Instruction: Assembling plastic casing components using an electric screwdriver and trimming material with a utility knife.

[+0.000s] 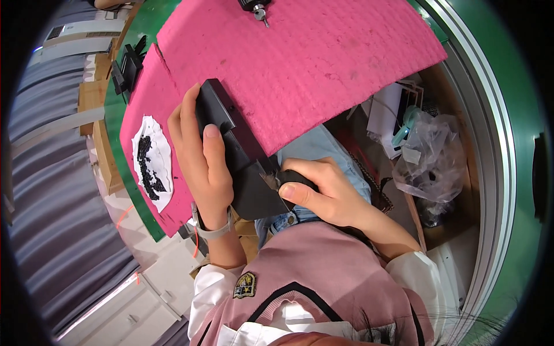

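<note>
A black, long box-like part (245, 153) with stepped edges is tilted over the near edge of a pink mat (300, 63). My left hand (202, 150) grips it from the left side, thumb on its face and fingers behind. My right hand (326, 193) is closed round the black handle of a small tool (297, 182). The tool's greyish metal end touches, or lies very close to, the part's right edge; its exact shape is hard to make out. Left of my left hand, a crumpled white sheet (164, 150) lies on the mat, bearing a heap of black shavings (145, 167).
A black tool with a metal tip (261, 14) lies at the mat's far edge. More black parts (128, 69) rest on the green table at far left. To the right, an open drawer (438, 230) holds a clear plastic bag (433, 155) and papers.
</note>
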### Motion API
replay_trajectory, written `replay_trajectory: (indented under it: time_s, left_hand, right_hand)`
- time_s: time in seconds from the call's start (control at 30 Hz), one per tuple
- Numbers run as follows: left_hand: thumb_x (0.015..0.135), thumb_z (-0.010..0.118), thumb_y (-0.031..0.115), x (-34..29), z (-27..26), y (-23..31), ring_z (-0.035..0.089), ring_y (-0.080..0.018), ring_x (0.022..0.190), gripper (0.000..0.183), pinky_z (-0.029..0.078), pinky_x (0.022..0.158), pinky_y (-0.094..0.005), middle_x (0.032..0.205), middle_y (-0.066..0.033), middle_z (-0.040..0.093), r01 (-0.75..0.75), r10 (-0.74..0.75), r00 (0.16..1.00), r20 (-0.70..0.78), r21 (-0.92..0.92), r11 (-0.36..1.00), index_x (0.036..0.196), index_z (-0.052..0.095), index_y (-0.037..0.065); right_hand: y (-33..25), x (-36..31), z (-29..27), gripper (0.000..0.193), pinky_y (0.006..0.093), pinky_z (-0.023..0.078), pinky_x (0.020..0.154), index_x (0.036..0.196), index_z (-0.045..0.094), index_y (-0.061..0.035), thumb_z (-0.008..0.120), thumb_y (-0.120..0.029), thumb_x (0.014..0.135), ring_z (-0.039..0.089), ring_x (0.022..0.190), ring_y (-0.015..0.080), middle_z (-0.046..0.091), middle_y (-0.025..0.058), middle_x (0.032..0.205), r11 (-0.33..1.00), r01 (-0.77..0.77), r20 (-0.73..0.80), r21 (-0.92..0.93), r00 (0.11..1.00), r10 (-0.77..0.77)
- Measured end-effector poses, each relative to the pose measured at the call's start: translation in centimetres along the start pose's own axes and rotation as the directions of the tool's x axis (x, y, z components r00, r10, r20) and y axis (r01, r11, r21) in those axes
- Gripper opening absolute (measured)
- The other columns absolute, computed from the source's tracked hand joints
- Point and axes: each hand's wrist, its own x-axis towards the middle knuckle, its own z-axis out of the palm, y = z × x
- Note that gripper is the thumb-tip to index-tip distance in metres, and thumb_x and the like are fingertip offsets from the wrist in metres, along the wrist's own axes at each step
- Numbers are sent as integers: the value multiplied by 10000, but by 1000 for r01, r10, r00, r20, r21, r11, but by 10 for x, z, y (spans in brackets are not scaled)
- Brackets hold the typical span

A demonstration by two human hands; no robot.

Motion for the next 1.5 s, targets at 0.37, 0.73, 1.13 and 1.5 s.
replay_trajectory:
  time_s: [0.37, 0.73, 1.13, 1.5]
  left_hand:
    - [907, 407, 238, 5, -4, 3, 437, -340, 1138, 496, 322, 987, -377, 1216, -225, 437, -52, 51, 994, 93, 3, 999, 1332, 430, -18]
    - [930, 390, 271, 3, -6, -3, 446, -354, 1081, 498, 327, 973, -381, 1180, -233, 428, -51, 50, 993, 108, 11, 999, 1359, 410, 18]
    - [924, 390, 230, -1, -4, 1, 445, -353, 1090, 475, 318, 982, -379, 1184, -228, 440, -22, 20, 997, 76, 16, 1000, 1347, 429, 18]
    - [914, 404, 233, 4, -9, -4, 415, -353, 1154, 478, 296, 1017, -386, 1225, -214, 420, -56, 62, 985, 163, -44, 997, 1344, 445, 28]
  right_hand:
    - [26, 14, -12, 405, 340, 356, 473, 744, 522, -12, 604, -388, 870, 461, 492, 265, 429, 96, 566, 960, 228, 75, -163, 973, -218]
    - [52, 43, -14, 507, 341, 370, 482, 793, 579, 10, 566, -491, 873, 514, 517, 280, 491, 96, 607, 809, 581, 210, -91, 805, -555]
    - [16, -2, 11, 418, 286, 324, 494, 748, 514, 8, 570, -373, 911, 387, 545, 122, 407, 42, 582, 996, 58, -63, 67, 997, -54]
    - [44, 44, -18, 374, 364, 380, 489, 784, 558, -36, 653, -395, 828, 515, 535, 306, 483, 109, 588, 836, 539, 185, -105, 836, -516]
